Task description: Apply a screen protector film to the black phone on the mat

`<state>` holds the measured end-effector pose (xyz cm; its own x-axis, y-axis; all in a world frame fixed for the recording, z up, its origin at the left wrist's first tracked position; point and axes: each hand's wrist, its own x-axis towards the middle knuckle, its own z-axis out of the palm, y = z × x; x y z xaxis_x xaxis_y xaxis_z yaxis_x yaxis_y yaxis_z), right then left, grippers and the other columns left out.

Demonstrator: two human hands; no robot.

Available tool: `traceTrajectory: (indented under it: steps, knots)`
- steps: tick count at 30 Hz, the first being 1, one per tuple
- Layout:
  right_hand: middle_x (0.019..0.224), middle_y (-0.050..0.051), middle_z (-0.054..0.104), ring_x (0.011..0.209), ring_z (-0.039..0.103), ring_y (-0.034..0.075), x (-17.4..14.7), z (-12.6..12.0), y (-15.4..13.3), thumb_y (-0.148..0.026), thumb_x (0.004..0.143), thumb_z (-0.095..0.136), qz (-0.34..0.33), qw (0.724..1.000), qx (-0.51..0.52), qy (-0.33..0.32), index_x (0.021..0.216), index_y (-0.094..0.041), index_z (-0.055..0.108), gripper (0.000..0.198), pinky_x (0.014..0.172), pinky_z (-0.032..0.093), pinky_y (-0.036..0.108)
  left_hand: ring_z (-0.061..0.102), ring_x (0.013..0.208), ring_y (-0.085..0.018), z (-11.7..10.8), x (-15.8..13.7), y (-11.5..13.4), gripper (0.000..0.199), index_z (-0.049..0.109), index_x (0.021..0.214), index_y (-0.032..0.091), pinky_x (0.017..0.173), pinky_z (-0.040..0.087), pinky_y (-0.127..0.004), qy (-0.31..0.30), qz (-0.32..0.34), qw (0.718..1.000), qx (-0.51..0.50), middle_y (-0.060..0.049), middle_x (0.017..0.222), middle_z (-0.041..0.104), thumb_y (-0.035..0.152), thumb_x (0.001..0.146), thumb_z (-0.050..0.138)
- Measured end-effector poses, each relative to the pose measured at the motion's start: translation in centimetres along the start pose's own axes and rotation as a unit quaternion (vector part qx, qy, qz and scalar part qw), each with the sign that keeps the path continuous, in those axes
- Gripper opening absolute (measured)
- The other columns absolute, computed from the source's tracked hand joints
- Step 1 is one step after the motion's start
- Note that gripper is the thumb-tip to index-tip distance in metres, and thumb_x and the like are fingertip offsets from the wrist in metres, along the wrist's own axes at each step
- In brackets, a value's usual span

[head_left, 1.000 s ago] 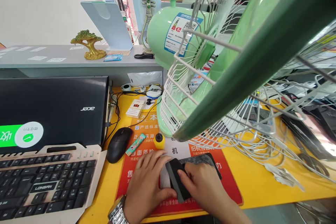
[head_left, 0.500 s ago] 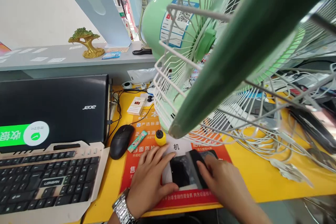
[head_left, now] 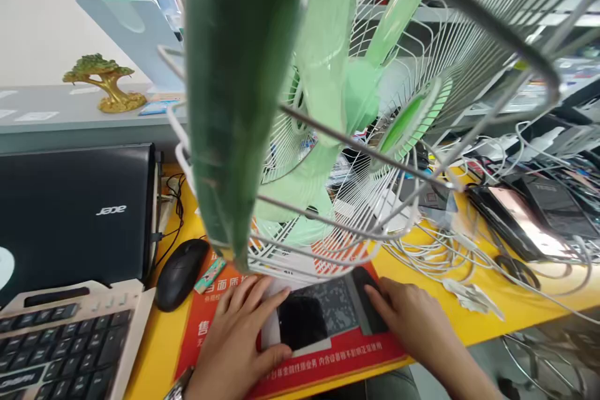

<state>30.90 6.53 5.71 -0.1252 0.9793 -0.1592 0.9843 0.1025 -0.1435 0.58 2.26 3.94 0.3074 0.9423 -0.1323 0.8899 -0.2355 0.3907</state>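
A black phone point(head_left: 323, 315) lies flat on a red printed mat point(head_left: 323, 359) at the front of a yellow desk. My left hand point(head_left: 239, 334) rests on the mat with fingers spread, thumb and fingertips pressing the phone's left end. My right hand point(head_left: 415, 325) holds a dark flat scraper point(head_left: 368, 303) tilted against the phone's right part. A green desk fan point(head_left: 304, 112) with a white wire cage looms right above both hands and hides the mat's far half.
A black mouse point(head_left: 180, 272) and a small green packet point(head_left: 210, 275) lie left of the mat. A closed black laptop point(head_left: 75, 212) and a keyboard point(head_left: 56, 344) fill the left. Tangled white cables point(head_left: 450, 250) and dark devices point(head_left: 525, 212) cover the desk at right.
My right hand slid the scraper from the phone's left part to its right end. The view swung right, so the fan now looms overhead and hides the yellow knob.
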Motion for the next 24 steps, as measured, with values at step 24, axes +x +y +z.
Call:
traceTrajectory:
  steps: [24]
  knots:
    - [0.056,0.001,0.067,0.053,0.067,0.02,-1.1,0.8,-0.8,-0.04,0.099,0.053,-0.026,0.996,-0.052,0.061,0.066,-0.023,0.059,0.037,0.051,0.018,0.03,0.048,0.139,-0.037,0.9,-0.2,-1.1,0.079,0.042,0.147,0.049,0.109,0.044,-0.064,0.033,0.033,0.998,0.04,0.003,0.157,0.048,0.053,0.078,0.079]
